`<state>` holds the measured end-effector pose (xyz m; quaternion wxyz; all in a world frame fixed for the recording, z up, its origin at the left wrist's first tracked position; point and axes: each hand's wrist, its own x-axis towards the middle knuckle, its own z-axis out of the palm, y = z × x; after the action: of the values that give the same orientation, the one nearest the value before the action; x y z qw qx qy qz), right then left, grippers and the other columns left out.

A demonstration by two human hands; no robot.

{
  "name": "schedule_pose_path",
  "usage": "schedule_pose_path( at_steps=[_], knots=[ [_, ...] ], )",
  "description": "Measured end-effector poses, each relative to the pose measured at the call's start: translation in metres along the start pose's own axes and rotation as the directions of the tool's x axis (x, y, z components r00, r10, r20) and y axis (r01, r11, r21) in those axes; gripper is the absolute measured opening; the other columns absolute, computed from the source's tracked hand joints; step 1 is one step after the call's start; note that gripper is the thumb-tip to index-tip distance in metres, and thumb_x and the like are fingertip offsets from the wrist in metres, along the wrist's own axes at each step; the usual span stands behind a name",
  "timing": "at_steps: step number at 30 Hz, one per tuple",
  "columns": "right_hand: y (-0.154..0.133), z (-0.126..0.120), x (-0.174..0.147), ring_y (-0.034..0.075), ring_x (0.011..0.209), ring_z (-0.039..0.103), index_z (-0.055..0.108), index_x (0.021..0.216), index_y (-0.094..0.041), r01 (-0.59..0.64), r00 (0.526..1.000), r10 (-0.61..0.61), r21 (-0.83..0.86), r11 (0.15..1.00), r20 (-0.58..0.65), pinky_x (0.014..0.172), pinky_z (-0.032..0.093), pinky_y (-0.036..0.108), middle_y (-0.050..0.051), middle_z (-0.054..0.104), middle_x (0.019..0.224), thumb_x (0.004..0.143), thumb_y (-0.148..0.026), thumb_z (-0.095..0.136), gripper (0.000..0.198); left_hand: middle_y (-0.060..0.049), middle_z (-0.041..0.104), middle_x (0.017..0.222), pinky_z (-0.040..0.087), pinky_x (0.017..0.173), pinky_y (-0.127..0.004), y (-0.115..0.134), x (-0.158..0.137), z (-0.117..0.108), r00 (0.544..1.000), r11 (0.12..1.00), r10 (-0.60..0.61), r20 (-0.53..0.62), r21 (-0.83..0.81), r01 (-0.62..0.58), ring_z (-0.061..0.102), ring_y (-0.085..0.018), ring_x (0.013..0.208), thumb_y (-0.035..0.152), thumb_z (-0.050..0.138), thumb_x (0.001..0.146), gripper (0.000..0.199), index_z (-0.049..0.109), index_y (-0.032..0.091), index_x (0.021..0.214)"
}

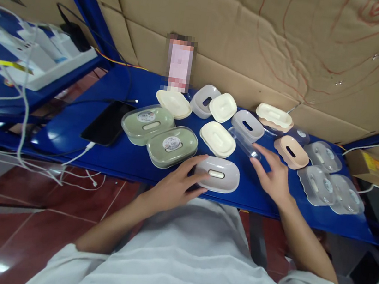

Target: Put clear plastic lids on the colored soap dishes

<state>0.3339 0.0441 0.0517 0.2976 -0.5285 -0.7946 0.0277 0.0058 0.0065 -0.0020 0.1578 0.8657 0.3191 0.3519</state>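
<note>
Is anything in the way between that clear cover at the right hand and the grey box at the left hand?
Nothing visible: only blue tabletop shows between the clear cover at the right hand and the grey box at the left hand. The nearest cream dish sits beside that gap, left of the cover.

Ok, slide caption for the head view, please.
Left hand grips a grey slotted dish; right hand holds a clear plastic cover.
</note>
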Motion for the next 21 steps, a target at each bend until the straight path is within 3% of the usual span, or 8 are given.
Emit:
schedule_pose_path(
  at_steps=[4,9,11,15,21],
  knots=[
    [-0.024,-0.001,-0.052,0.031,0.14,0.066,0.057,0.158,-0.036,0.001,0.999,-0.006,0.159,0.987,0.032,0.118,0.057,0.053,0.006,0.07,0.151,0.11,-0.037,0.058,0.048,-0.019,0.037,0.174,0.045,0.13,-0.058,0.0,0.001,0.0,0.992,0.99,-0.124,-0.013,-0.068,0.123,0.041,-0.035,0.162,0.031,0.077,0.1,0.075,0.037,0.029,0.165],
    [-0.035,0.015,-0.071,0.03,0.152,0.056,0.044,0.167,-0.038,0.213,0.953,-0.258,0.253,0.944,0.157,0.128,0.047,0.062,0.006,0.062,0.16,0.109,-0.02,0.058,0.062,-0.018,0.033,0.178,0.042,0.132,-0.059,-0.004,0.004,-0.001,0.985,0.973,-0.168,0.023,-0.159,0.17,0.036,-0.038,0.165,0.035,0.083,0.095,0.105,0.015,0.033,0.175],
    [-0.035,0.021,-0.069,0.03,0.154,0.054,0.042,0.168,-0.034,0.291,0.93,-0.333,0.245,0.925,0.154,0.131,0.043,0.065,0.008,0.062,0.161,0.109,-0.016,0.057,0.064,-0.017,0.037,0.177,0.042,0.132,-0.057,-0.006,0.005,-0.002,0.986,0.971,-0.16,0.043,-0.17,0.165,0.039,-0.036,0.164,0.036,0.082,0.097,0.103,0.015,0.034,0.175],
    [-0.036,0.027,-0.067,0.029,0.155,0.053,0.041,0.169,-0.026,0.432,0.886,-0.449,0.147,0.89,0.117,0.134,0.038,0.063,0.012,0.063,0.159,0.105,-0.014,0.066,0.07,-0.014,0.045,0.171,0.044,0.13,-0.057,-0.008,0.003,-0.002,0.989,0.977,-0.138,0.046,-0.156,0.144,0.047,-0.034,0.159,0.039,0.077,0.1,0.081,0.034,0.035,0.169],
    [-0.036,0.031,-0.072,0.027,0.157,0.051,0.038,0.171,-0.031,0.445,0.883,-0.455,0.1,0.89,0.119,0.134,0.039,0.062,0.008,0.061,0.161,0.104,-0.002,0.059,0.076,-0.016,0.052,0.165,0.05,0.126,-0.056,-0.012,0.001,0.0,0.99,0.978,-0.14,0.019,-0.153,0.141,0.055,-0.033,0.153,0.038,0.081,0.098,0.07,0.047,0.029,0.159]
  ],
)
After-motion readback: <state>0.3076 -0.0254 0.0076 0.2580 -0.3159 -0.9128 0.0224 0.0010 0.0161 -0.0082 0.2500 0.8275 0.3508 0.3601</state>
